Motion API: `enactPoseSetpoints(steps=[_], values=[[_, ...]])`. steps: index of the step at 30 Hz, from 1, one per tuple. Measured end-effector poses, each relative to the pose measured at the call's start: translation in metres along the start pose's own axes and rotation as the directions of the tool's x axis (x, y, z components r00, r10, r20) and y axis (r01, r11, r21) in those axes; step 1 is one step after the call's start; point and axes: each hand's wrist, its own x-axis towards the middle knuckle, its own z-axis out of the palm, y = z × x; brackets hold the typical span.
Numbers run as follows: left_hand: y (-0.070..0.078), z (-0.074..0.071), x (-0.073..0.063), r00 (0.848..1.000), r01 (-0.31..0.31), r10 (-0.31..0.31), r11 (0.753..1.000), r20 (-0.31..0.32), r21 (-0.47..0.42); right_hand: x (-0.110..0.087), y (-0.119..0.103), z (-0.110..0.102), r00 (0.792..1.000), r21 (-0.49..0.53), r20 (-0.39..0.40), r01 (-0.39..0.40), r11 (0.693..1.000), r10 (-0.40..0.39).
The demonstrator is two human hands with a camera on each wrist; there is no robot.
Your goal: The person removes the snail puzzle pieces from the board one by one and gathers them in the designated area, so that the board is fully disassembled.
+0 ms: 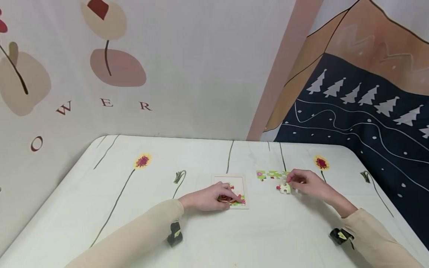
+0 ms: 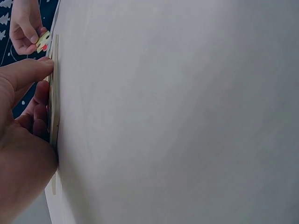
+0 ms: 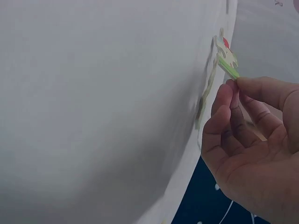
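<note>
My left hand [image 1: 212, 196] rests over the lower part of a puzzle frame [image 1: 247, 191], its index finger extended onto the printed pieces [image 1: 238, 203] inside. In the left wrist view the hand [image 2: 25, 93] lies along the frame's thin wooden edge [image 2: 55, 112], and some of the fingers are bent. To the right, my right hand [image 1: 306, 183] pinches a light green puzzle piece [image 1: 285, 188] with a red tab. The right wrist view shows that piece [image 3: 228, 65] edge-on between the thumb and fingertips, raised above the table.
Loose puzzle pieces [image 1: 261, 175] lie in a row beyond the held piece, right of the frame. The white tablecloth [image 1: 254, 238] carries printed flowers. A pale printed curtain [image 1: 201, 74] and a dark one with white trees [image 1: 335, 115] hang behind the table.
</note>
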Motion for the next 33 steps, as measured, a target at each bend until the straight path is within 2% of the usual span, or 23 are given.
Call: enactPoseSetpoints(steps=[8, 16, 33], values=[[0.002, -0.001, 0.0, 1.0, 0.013, -0.013, 1.0, 0.005, -0.016, -0.003, 0.013, -0.007, 0.999, 0.0, -0.03, -0.038, 0.999, 0.038], [0.001, -0.001, -0.001, 1.0, 0.028, -0.028, 0.999, 0.006, -0.019, -0.001, 0.019, -0.008, 0.998, -0.016, -0.02, -0.063, 0.998, 0.063], [0.002, 0.0, 0.0, 1.0, 0.031, -0.031, 1.0, 0.003, -0.004, -0.001, 0.024, -0.009, 0.998, -0.026, -0.023, -0.06, 0.998, 0.059]])
